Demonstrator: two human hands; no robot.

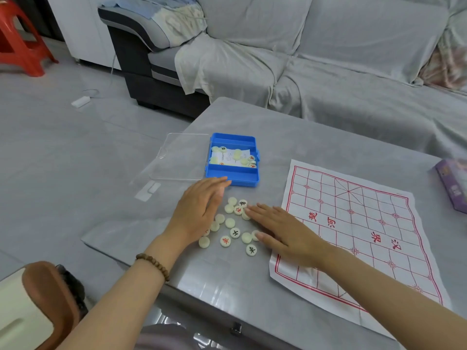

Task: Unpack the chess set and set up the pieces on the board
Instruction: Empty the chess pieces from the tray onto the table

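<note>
The loose chess pieces (230, 223) lie in a small heap on the grey counter (290, 137), between your two hands and just left of the paper board (358, 223). Some show a red or a black character, and others show only the pale blank side. None of them stands on the board.

Your left hand (199, 210) lies flat over the left side of the heap. Its grip is wide, with the fingers straight and holding nothing, and the fingertips reach close to the front wall of the blue box (232, 176). Your right hand (283, 233) also has a wide grip. Its straight fingers touch the pieces at the right side of the heap, and the wrist rests over the left edge of the board.

The blue box stands open just behind the heap. It has three compartments. In the middle one lie more pieces (237, 154), on top of a white sheet of paper (227, 157). The clear lid (182, 157) lies flat at the left of the box, touching it.

You wear a bead bracelet (154, 265) on the left wrist. A purple box (452, 185) sits at the right edge of the counter, and a covered sofa (328, 59) stands behind.
</note>
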